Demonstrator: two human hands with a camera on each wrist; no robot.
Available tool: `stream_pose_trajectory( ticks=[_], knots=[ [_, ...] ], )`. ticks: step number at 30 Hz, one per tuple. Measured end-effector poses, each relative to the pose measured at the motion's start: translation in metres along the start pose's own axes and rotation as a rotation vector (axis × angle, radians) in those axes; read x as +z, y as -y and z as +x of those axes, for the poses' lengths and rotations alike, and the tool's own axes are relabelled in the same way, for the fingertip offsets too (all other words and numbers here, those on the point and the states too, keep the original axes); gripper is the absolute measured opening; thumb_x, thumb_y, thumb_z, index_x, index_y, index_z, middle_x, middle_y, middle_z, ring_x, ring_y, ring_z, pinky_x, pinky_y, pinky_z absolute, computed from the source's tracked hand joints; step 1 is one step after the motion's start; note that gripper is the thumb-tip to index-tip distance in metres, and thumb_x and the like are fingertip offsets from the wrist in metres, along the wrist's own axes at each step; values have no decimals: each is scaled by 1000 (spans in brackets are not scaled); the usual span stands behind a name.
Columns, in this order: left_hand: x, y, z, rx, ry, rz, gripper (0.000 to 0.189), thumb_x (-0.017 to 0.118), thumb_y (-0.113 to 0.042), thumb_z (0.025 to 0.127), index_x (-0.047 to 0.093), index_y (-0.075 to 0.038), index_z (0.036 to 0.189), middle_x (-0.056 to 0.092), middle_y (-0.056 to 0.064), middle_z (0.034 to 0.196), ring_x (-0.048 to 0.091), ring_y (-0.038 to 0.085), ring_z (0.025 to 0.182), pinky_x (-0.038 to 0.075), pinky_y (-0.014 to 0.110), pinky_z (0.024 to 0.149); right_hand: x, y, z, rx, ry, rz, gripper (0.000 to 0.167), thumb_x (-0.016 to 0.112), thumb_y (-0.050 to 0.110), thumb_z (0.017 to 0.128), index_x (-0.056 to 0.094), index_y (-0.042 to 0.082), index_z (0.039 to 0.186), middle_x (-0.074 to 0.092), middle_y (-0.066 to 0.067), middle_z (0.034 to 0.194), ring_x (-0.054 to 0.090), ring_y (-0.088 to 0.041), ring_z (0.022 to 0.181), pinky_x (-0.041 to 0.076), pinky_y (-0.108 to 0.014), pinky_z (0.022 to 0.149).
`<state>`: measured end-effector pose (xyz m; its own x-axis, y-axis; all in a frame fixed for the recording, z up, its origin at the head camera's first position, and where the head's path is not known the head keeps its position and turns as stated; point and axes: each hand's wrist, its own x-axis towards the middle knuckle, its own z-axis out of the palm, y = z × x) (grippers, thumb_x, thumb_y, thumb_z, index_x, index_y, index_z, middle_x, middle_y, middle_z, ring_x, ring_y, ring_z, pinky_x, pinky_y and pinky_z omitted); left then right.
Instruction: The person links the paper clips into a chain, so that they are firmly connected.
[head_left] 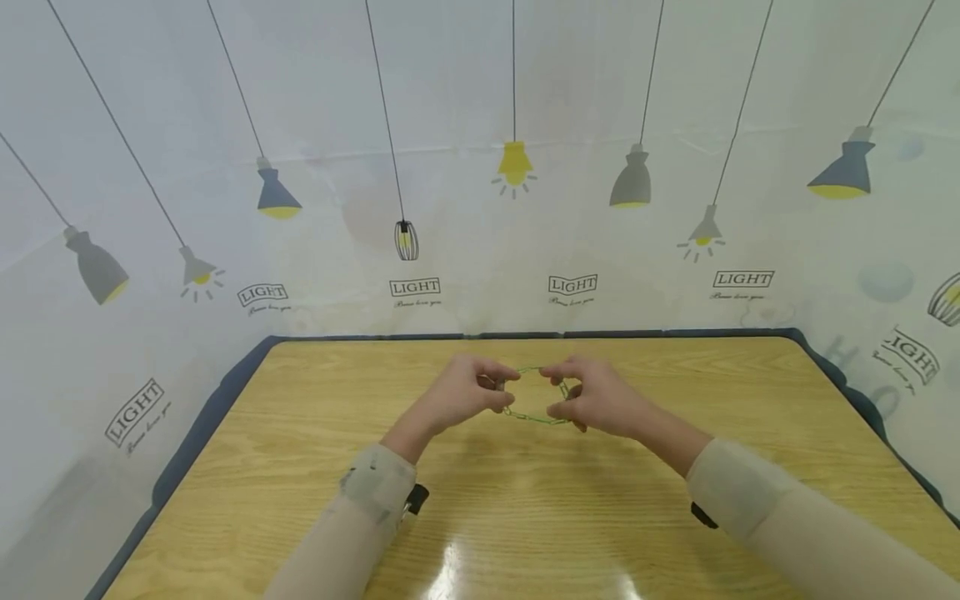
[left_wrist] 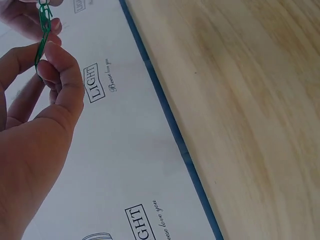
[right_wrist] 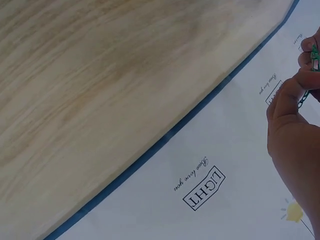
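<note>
A loop of linked green paper clips [head_left: 534, 417] is stretched between the two hands above the table. My left hand [head_left: 467, 388] pinches its left side between thumb and fingers. On the opposite side, my right hand [head_left: 602, 400] grips the loop with thumb and fingertips. In the left wrist view the paper clip chain [left_wrist: 45, 25] runs up from the left fingertips toward the other hand. The right wrist view catches only part of the chain [right_wrist: 314, 56] at the frame's edge, with the fingers hiding some links.
Below the hands lies a wood-grain table [head_left: 315, 467] with a dark blue edge [head_left: 510, 335]. A white curtain-like backdrop [head_left: 465, 75] printed with lamps and LIGHT labels surrounds it on the far side and both flanks. Dark wrist devices [head_left: 417, 499] show under the sleeves.
</note>
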<state>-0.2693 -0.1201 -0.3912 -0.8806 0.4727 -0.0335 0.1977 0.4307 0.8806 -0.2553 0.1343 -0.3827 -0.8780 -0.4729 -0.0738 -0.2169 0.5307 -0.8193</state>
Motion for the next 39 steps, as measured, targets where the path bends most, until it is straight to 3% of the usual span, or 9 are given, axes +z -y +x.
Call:
stream_pose_trajectory(
  ticks=[6,10,14,17,20,22,26,31,39],
  knots=[
    [8,11,4,-77,78,89,41,77,-14,97,72,-6,137,74,16,127,74,21,106,63,48,95,16,-14,2,91,22,-8,63,78,7,95,54,-2,152,55,-29,138,62,-17,55,61,-43,64],
    [15,20,5,-115,103,93,40,75,-11,97,71,-3,136,71,20,135,75,22,102,64,43,90,28,-23,2,154,-1,30,61,78,4,94,57,0,151,58,-28,136,67,-18,58,64,-39,65],
    [23,29,5,-135,109,152,37,75,-8,95,73,-3,132,72,17,133,74,22,102,64,38,85,40,-31,3,216,-13,26,57,77,1,93,60,2,148,70,-20,100,68,-16,58,63,-33,61],
    [31,32,6,-143,137,233,37,77,-7,92,75,-4,128,73,16,132,71,24,111,62,41,92,47,-36,4,240,-6,-10,56,75,-2,91,62,0,146,66,-12,71,67,-15,53,60,-28,56],
    [36,33,9,-143,164,300,37,79,-6,90,76,-4,127,73,16,133,68,26,117,58,46,102,50,-39,5,240,-14,-65,55,75,-3,88,66,2,142,61,-5,64,60,-11,50,53,-24,51],
    [37,35,12,-129,173,350,36,78,-7,91,75,-3,127,72,17,132,67,27,119,57,48,105,49,-41,8,218,-23,-119,52,77,0,86,70,4,137,63,-5,72,57,-12,57,49,-24,55],
    [32,40,19,-77,183,486,36,77,-13,95,73,-7,130,68,14,132,66,24,117,57,44,103,42,-43,15,185,-37,-259,45,83,10,85,76,13,129,66,-14,108,59,-22,90,54,-39,79],
    [18,51,27,-61,180,534,36,75,-21,97,72,-17,134,63,10,130,60,20,109,54,42,101,31,-46,25,175,2,-276,45,85,14,86,75,16,130,59,-31,142,59,-44,133,52,-60,109],
    [9,57,34,-86,191,463,32,71,-18,98,74,-20,129,62,9,130,61,25,122,53,48,109,23,-49,37,166,24,-250,40,84,13,86,76,13,126,64,-26,144,58,-45,137,47,-62,115]
  ],
)
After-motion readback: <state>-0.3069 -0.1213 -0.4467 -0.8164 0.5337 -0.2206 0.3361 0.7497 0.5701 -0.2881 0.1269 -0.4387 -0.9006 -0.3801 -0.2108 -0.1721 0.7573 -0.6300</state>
